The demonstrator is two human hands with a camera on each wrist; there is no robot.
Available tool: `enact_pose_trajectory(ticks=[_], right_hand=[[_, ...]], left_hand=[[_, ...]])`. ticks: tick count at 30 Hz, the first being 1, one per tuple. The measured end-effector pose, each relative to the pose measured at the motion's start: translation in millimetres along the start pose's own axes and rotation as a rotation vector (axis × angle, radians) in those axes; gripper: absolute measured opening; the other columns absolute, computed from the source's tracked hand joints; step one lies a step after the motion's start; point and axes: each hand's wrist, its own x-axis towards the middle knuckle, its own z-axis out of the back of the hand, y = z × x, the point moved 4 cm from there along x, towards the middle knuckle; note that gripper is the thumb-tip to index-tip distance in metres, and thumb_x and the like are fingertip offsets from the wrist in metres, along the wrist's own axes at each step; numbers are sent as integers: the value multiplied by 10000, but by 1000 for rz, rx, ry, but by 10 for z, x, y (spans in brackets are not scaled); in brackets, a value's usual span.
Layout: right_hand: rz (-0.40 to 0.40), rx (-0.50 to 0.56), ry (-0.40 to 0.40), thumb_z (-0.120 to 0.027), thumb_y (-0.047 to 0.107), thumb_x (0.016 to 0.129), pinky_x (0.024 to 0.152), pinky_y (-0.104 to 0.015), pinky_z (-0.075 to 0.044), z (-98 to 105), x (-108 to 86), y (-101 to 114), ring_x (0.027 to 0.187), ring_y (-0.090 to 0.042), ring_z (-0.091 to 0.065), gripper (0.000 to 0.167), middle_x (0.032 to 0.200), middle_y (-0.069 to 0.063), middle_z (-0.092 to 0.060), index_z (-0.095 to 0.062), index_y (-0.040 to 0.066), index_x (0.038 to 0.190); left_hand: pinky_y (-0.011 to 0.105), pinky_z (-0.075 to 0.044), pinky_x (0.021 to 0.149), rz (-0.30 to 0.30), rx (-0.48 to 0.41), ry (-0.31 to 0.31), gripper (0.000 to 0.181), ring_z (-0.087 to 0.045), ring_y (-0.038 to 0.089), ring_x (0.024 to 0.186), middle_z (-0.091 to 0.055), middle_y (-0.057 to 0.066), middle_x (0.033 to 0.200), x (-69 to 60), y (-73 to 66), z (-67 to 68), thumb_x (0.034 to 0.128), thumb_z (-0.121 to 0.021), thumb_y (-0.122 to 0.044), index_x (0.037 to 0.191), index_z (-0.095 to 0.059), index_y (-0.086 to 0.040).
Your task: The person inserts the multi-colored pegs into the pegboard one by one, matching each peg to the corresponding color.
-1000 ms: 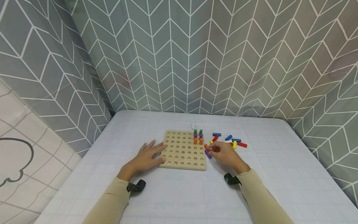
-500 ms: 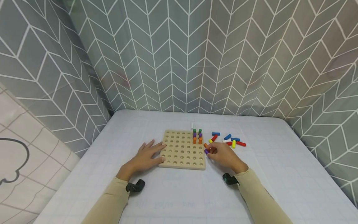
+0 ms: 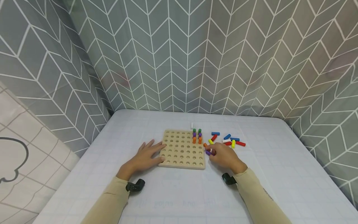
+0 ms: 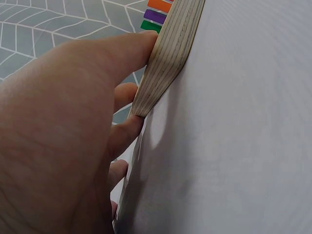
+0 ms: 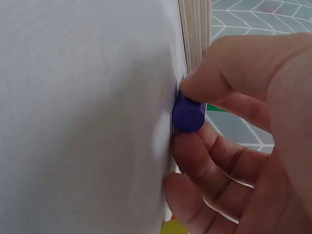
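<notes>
A light wooden pegboard with rows of holes lies on the table. Green, purple and orange pegs stand in pairs at its far right corner. Against the board's left edge rests my left hand, fingers spread, thumb and forefinger touching the edge. My right hand is at the board's right side. Its thumb and a finger lie on either side of a purple peg, pinching it close to the cloth. An orange peg lies just beyond, partly covered by the fingers.
Loose blue, red, yellow and white pegs lie on the table beyond the right hand, including a red peg and a blue peg. A white peg is behind the board. A patterned curtain hangs behind the table.
My right hand has shifted from around the orange peg to the purple peg beside it, and its fingers now lie on that one. The left hand stays on the board's edge.
</notes>
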Motion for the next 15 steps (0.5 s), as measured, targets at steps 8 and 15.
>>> enact_pose_trajectory(ticks=[8, 15], right_hand=[[-29, 116, -66, -711, 121, 868, 613, -302, -469, 18, -4, -80, 734, -182, -540, 301, 842, 2, -607, -719, 132, 1168], [-74, 426, -173, -675, 108, 898, 672, -313, -532, 60, 8, -177, 830, -220, -608, 337, 970, -77, -634, -638, 88, 1232]], left_hand=[[603, 15, 1194, -6, -5, -8, 667, -112, 367, 1519, -330, 29, 1612, -5, 21, -7, 973, -541, -571, 1537, -437, -231], [587, 24, 1198, -13, -11, -12, 669, -104, 346, 1524, -321, 0, 1615, 7, 40, -29, 971, -534, -590, 1540, -430, -254]])
